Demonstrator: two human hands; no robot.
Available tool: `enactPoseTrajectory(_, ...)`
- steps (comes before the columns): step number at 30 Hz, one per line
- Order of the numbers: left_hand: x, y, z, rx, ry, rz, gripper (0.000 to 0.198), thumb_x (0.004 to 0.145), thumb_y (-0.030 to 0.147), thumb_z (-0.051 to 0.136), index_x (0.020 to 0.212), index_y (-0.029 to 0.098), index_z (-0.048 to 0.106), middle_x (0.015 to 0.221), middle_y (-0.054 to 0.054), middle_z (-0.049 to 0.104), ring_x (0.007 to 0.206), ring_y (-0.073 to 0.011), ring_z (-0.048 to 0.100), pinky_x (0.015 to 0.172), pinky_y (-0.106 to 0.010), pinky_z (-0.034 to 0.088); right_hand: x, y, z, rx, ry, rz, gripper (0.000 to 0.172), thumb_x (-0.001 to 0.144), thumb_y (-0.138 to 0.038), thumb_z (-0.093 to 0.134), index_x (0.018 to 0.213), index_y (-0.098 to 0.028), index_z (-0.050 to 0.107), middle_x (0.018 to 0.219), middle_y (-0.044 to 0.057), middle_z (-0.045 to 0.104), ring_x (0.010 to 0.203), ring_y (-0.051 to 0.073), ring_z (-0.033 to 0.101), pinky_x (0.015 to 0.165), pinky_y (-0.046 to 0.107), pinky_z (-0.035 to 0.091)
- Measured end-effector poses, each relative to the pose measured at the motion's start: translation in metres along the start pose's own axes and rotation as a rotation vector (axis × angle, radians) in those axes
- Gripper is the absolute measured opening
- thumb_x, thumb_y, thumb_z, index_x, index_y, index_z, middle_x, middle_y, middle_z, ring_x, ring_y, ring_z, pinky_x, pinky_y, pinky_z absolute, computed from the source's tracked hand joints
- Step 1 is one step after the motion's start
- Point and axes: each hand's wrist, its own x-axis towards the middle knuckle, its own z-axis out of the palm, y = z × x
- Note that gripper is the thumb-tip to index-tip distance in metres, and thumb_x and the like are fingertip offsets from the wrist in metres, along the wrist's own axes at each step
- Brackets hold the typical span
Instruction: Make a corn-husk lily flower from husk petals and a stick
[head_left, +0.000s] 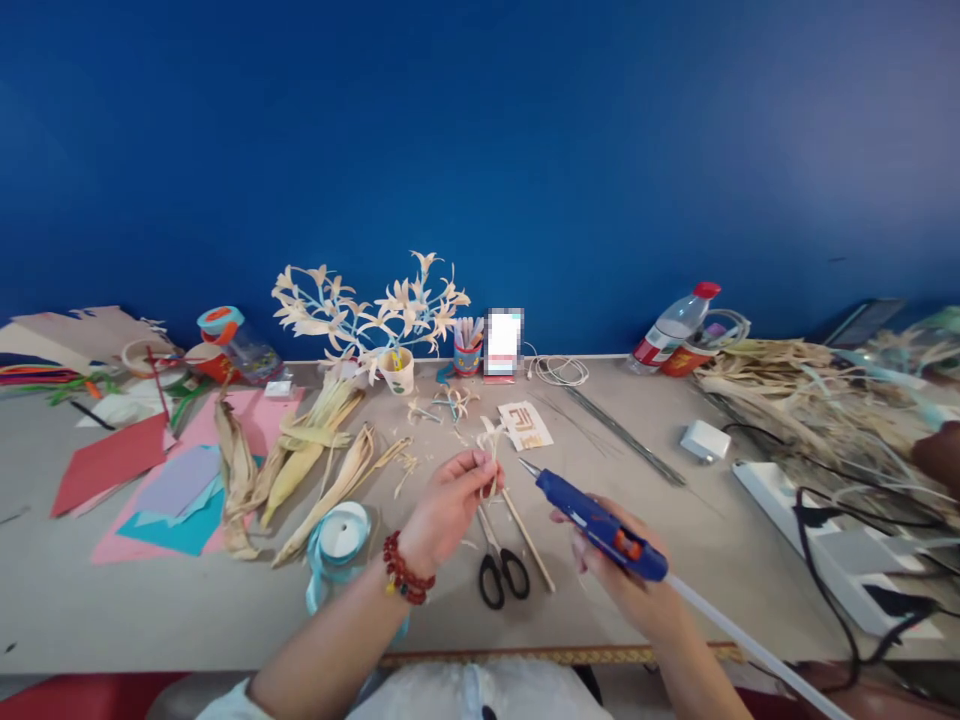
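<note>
Between the fingertips of my left hand [454, 505] is a small pale corn-husk flower [492, 440], its petals pointing up. My right hand [626, 580] is wrapped round a blue hot glue gun [600, 525], with a long white glue stick [750, 648] running out of its back end. The gun's metal nozzle points up and left, a short way right of the flower and apart from it. Black-handled scissors [502, 578] lie on the table below the hands, blades partly hidden by my left hand. A thin wooden stick [531, 545] rests beside them.
Dried corn husks [315, 470], coloured paper [112, 462] and a blue ribbon roll [343, 532] lie left. Behind stand husk flowers in a cup [397, 372] and a phone [503, 342]. Right are wires [626, 437], a bottle [671, 328], a power strip [806, 550] with cables, and another person's hand [937, 455].
</note>
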Motion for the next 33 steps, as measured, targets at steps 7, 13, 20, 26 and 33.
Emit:
enactPoseTrajectory(7, -0.019, 0.002, -0.002, -0.139, -0.020, 0.012, 0.007, 0.081, 0.020, 0.071, 0.080, 0.015, 0.067, 0.076, -0.001, 0.062, 0.073, -0.0107, 0.055, 0.075, -0.024, 0.040, 0.018, -0.031, 0.012, -0.197, -0.022, -0.181, 0.010, 0.083, -0.023, 0.055, 0.091, -0.020, 0.060, 0.076, 0.004, 0.067, 0.062, 0.018, 0.064, 0.059, 0.026, 0.051)
enactPoseTrajectory(13, -0.025, 0.001, 0.000, -0.109, -0.024, 0.049, 0.006, 0.081, 0.020, 0.071, 0.079, 0.015, 0.067, 0.076, 0.000, 0.061, 0.074, -0.0109, 0.055, 0.077, -0.024, 0.040, 0.016, -0.032, 0.016, -0.235, -0.057, -0.171, 0.007, 0.083, -0.025, 0.055, 0.087, -0.020, 0.058, 0.073, 0.003, 0.064, 0.061, 0.017, 0.061, 0.058, 0.026, 0.048)
enactPoseTrajectory(20, -0.027, 0.003, 0.000, -0.093, -0.029, 0.063, 0.007, 0.083, 0.021, 0.070, 0.080, 0.016, 0.066, 0.077, -0.001, 0.061, 0.075, -0.0116, 0.054, 0.078, -0.025, 0.039, 0.019, -0.037, 0.018, -0.238, -0.035, -0.166, 0.006, 0.084, -0.026, 0.054, 0.081, -0.021, 0.056, 0.068, 0.000, 0.062, 0.056, 0.015, 0.058, 0.055, 0.024, 0.046)
enactPoseTrajectory(26, -0.029, 0.002, -0.001, -0.095, -0.030, 0.071, 0.008, 0.082, 0.022, 0.070, 0.079, 0.016, 0.065, 0.075, -0.001, 0.059, 0.074, -0.0125, 0.053, 0.077, -0.026, 0.039, 0.019, -0.037, 0.019, -0.269, -0.029, -0.165, 0.006, 0.082, -0.025, 0.054, 0.078, -0.021, 0.054, 0.065, -0.001, 0.059, 0.054, 0.014, 0.056, 0.053, 0.024, 0.045)
enactPoseTrajectory(33, -0.028, 0.003, 0.000, -0.101, -0.012, 0.073, 0.009, 0.082, 0.022, 0.070, 0.079, 0.016, 0.064, 0.073, 0.000, 0.058, 0.073, -0.0121, 0.052, 0.076, -0.026, 0.038, 0.020, -0.037, 0.019, -0.305, -0.019, -0.181, 0.008, 0.082, -0.027, 0.053, 0.076, -0.020, 0.054, 0.064, -0.001, 0.058, 0.052, 0.014, 0.054, 0.051, 0.024, 0.043)
